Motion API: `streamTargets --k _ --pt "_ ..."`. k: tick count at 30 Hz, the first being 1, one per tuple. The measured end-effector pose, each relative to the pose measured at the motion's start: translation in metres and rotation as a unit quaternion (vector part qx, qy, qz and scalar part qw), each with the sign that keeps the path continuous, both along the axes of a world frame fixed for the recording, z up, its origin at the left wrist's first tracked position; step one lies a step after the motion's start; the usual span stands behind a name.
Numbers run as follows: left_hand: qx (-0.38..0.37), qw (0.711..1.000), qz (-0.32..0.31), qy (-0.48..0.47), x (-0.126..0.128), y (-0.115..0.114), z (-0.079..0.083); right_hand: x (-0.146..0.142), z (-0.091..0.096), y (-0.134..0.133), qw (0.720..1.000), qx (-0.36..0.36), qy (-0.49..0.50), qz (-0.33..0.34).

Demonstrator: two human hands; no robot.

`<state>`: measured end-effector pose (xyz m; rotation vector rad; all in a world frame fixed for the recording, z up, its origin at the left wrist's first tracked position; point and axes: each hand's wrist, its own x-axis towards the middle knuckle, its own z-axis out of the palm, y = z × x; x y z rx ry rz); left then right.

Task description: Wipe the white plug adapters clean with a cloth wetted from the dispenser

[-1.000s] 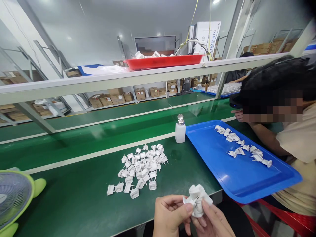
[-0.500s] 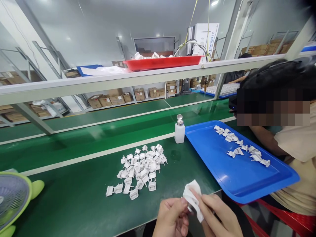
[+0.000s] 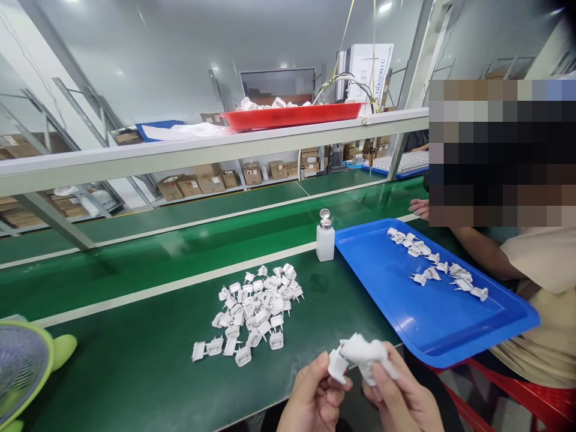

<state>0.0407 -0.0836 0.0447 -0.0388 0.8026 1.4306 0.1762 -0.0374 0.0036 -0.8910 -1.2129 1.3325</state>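
From here I read the step in hand as wiping a plug (image 3: 336, 365) with a cloth (image 3: 363, 353). My left grip (image 3: 312, 396) is clamped on the plug, thumb against fingers, and my right grip (image 3: 400, 387) is closed on the cloth just beside it. The plug sits at the left fingertips, held up at the near edge of the worktop (image 3: 135, 372), pins seemingly towards the cloth; I cannot tell whether they touch it. I judge the next move calls for a steady left pinch while the cloth works round the pins
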Motion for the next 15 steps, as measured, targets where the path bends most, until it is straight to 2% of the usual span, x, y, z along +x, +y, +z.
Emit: streamTargets --k 2,3,4,7,9,12,15 --pt "-0.009 0.998 -0.022 -0.055 -0.003 0.0 0.004 0.004 -0.011 0.005 0.993 -0.104 0.034 -0.049" --pt "-0.013 0.997 -0.03 -0.075 -0.004 0.0 0.005 0.005 -0.016 0.007 0.989 -0.132 0.043 -0.054" --pt "-0.016 0.995 -0.035 -0.087 -0.004 0.0 0.005 0.004 -0.019 0.008 0.988 -0.143 0.054 -0.035" --pt "-0.009 0.997 -0.019 -0.074 0.0 0.003 0.003 -0.008 -0.02 0.005 0.981 -0.139 0.112 0.078" --pt "0.0 0.999 0.014 -0.042 0.004 0.006 0.0 -0.017 -0.016 0.0 0.979 -0.136 0.123 0.088" --pt "-0.011 0.998 0.059 -0.01 0.01 0.009 -0.006 -0.027 -0.007 -0.009 0.994 -0.09 0.059 0.005" --pt "-0.015 0.997 0.072 0.008 0.014 0.01 -0.011 -0.031 -0.002 -0.016 0.995 0.04 -0.049 -0.078"
